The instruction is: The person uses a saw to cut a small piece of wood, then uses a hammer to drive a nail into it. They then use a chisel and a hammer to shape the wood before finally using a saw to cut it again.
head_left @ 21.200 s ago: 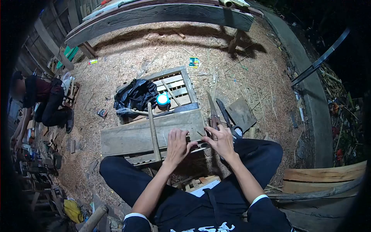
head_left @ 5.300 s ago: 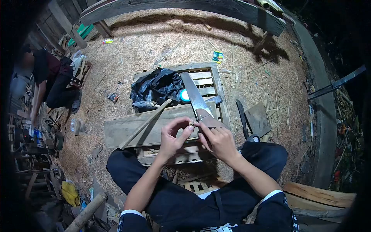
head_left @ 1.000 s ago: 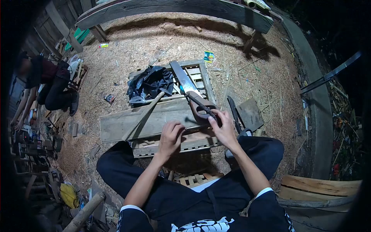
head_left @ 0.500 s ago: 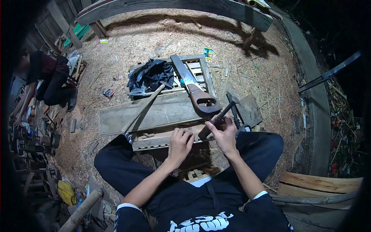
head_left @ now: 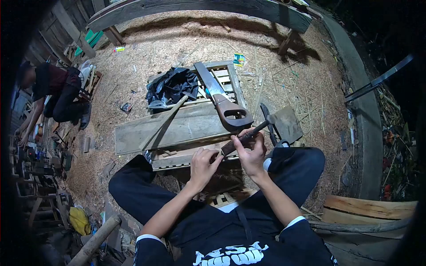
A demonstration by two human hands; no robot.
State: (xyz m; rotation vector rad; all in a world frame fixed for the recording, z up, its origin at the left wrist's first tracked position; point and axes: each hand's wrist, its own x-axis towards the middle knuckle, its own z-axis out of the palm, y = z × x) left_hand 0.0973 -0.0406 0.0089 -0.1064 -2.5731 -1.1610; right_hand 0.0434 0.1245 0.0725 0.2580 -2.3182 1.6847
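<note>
My right hand (head_left: 251,155) is closed around a hammer (head_left: 258,128), its dark handle slanting up to a small head at the right. The thick brown end of the handle points toward my left hand (head_left: 204,165). The fingers of that hand are drawn together close to the handle end; whatever they pinch is too small to make out. Just beyond both hands lies a handsaw (head_left: 230,116) with a brown grip, its blade pointing away from me. A wide weathered board (head_left: 177,128) rests under the saw's grip, across a slatted wooden pallet (head_left: 238,86).
A black plastic bag (head_left: 173,88) and a thin wooden strip (head_left: 164,122) lie on the pallet and board. A dark metal tool (head_left: 267,113) is right of the saw. Another person (head_left: 57,93) crouches at the left. A long beam (head_left: 199,11) spans the back.
My right hand has moved slightly left and down with the hammer. The handle end is now close against my left fingertips, which have drawn together.
</note>
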